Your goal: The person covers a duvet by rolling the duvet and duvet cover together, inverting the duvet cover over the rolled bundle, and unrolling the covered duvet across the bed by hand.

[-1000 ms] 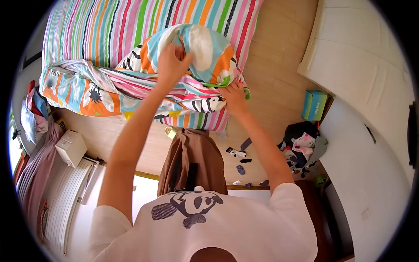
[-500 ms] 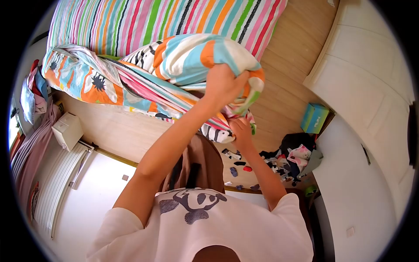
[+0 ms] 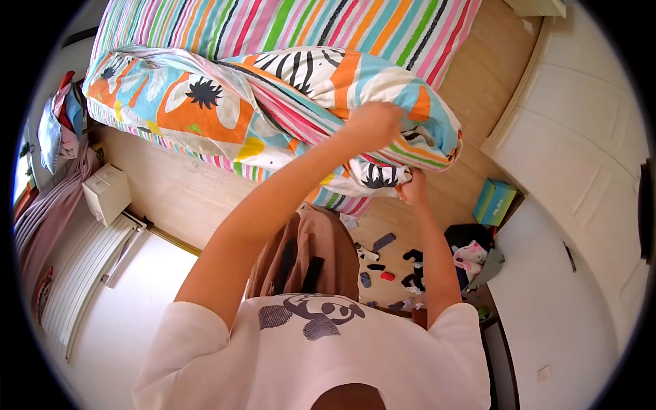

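Note:
A quilt [image 3: 205,99] with orange, blue and white patches and black flower shapes lies bunched along the near side of a striped bed [image 3: 273,27]. My left hand [image 3: 374,126], slightly blurred, is closed on the quilt near its rolled right end. Lower and to the right, my right hand [image 3: 413,189] pinches the quilt's near corner by a black and white patch. The quilt's right end curls over past the bed's edge, showing a striped underside.
Socks [image 3: 384,240] and other small clothes lie on the wooden floor [image 3: 178,198]. A pile of clothes [image 3: 471,256] and a blue-green box [image 3: 495,202] are at the right, by white cabinets [image 3: 574,150]. A small white cabinet [image 3: 107,195] stands at the left.
My left hand has moved right, drawing the quilt's end with it, and is now lower than half a second ago. My right hand has also shifted right. The quilt's right end is more spread out.

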Tool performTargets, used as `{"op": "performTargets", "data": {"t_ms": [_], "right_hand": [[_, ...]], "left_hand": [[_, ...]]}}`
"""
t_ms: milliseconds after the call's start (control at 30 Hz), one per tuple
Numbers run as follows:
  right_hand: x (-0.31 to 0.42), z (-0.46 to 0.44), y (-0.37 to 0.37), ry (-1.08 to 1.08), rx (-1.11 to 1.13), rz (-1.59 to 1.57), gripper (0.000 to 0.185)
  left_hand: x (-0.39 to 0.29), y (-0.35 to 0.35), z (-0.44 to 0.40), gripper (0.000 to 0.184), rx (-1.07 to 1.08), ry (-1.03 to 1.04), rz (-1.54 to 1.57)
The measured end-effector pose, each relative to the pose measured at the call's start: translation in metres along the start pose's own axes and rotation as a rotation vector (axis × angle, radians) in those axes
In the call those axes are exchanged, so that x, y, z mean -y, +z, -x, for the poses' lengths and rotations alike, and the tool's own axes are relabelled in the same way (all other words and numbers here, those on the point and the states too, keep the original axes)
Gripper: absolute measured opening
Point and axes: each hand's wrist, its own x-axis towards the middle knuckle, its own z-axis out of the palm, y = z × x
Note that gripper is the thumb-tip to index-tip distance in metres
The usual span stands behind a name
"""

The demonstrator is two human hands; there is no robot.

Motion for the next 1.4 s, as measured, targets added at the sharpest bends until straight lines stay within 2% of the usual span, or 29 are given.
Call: {"op": "performTargets", "data": {"t_ms": [67, 100, 167, 200, 267, 333, 400, 467, 567, 600, 633, 700, 733, 767, 833, 900, 1000, 1067, 1133, 1233, 1333, 1400], "right_hand": [[-0.005, 0.001, -0.004, 0.013, -0.009, 0.046, 0.046], [-0.004, 0.003, -0.006, 0.101, 0.022, 0.186, 0.071], [0.022, 0.006, -0.013, 0.073, 0.024, 0.427, 0.066], [0.036, 0.004, -0.014, 0.059, 0.026, 0.548, 0.064], [0.040, -0.001, -0.005, 0.124, 0.003, 0.623, 0.054], [0.050, -0.010, -0.002, 0.248, 0.025, 0.679, 0.046], [0.065, -0.025, 0.001, 0.441, 0.096, 0.710, 0.041], [0.055, -0.034, 0.016, 0.408, -0.016, 0.723, 0.038], [0.094, -0.031, 0.043, 0.267, -0.149, 0.823, 0.033], [0.119, -0.030, 0.052, 0.209, -0.197, 0.870, 0.032], [0.177, -0.024, 0.059, 0.187, -0.134, 0.814, 0.030], [0.248, -0.017, 0.094, 0.035, -0.137, 0.626, 0.033], [0.260, -0.022, 0.124, -0.088, -0.166, 0.550, 0.032], [0.269, -0.025, 0.155, -0.212, -0.182, 0.477, 0.031], [0.326, -0.026, 0.206, -0.342, -0.125, 0.282, 0.032], [0.356, -0.037, 0.256, -0.353, -0.097, 0.178, 0.032], [0.408, -0.038, 0.297, -0.323, -0.088, 0.143, 0.033], [0.435, -0.040, 0.308, -0.332, -0.126, 0.112, 0.033], [0.440, -0.050, 0.311, -0.325, -0.173, 0.123, 0.032], [0.428, -0.088, 0.311, -0.339, -0.259, 0.183, 0.031], [0.412, -0.133, 0.312, -0.335, -0.341, 0.178, 0.031], [0.407, -0.168, 0.309, -0.245, -0.356, 0.140, 0.031]], "left_hand": [[0.038, -0.037, 0.041, 0.031, -0.090, -0.037, -0.351], [0.065, -0.048, 0.064, 0.035, -0.159, -0.044, -0.534], [0.111, -0.077, 0.107, 0.045, -0.200, -0.093, -0.659], [0.127, -0.094, 0.124, 0.047, -0.081, -0.190, -0.704], [0.149, -0.124, 0.155, 0.049, 0.057, -0.239, -0.792], [0.161, -0.162, 0.190, 0.051, 0.133, -0.373, -0.795], [0.195, -0.197, 0.237, 0.047, -0.051, -0.368, -0.779], [0.214, -0.224, 0.276, 0.039, -0.060, -0.465, -0.736], [0.250, -0.220, 0.319, 0.039, -0.159, -0.284, -0.656], [0.244, -0.222, 0.323, 0.045, -0.059, -0.304, -0.637], [0.252, -0.217, 0.327, 0.048, -0.103, -0.279, -0.600], [0.268, -0.194, 0.337, 0.053, -0.180, -0.250, -0.556], [0.269, -0.190, 0.340, 0.055, -0.223, -0.252, -0.554], [0.261, -0.195, 0.346, 0.060, -0.130, -0.285, -0.519], [0.261, -0.191, 0.365, 0.057, -0.171, -0.242, -0.469], [0.267, -0.196, 0.377, 0.052, -0.183, -0.210, -0.438], [0.303, -0.210, 0.399, 0.047, 0.182, -0.466, -0.378], [0.347, -0.210, 0.422, 0.040, 0.069, -0.416, -0.342], [0.360, -0.224, 0.438, 0.039, 0.044, -0.412, -0.361], [0.378, -0.246, 0.444, 0.028, 0.110, -0.503, -0.238], [0.382, -0.264, 0.436, 0.024, -0.172, -0.375, -0.199], [0.378, -0.281, 0.424, 0.034, -0.324, -0.375, -0.241]]}}
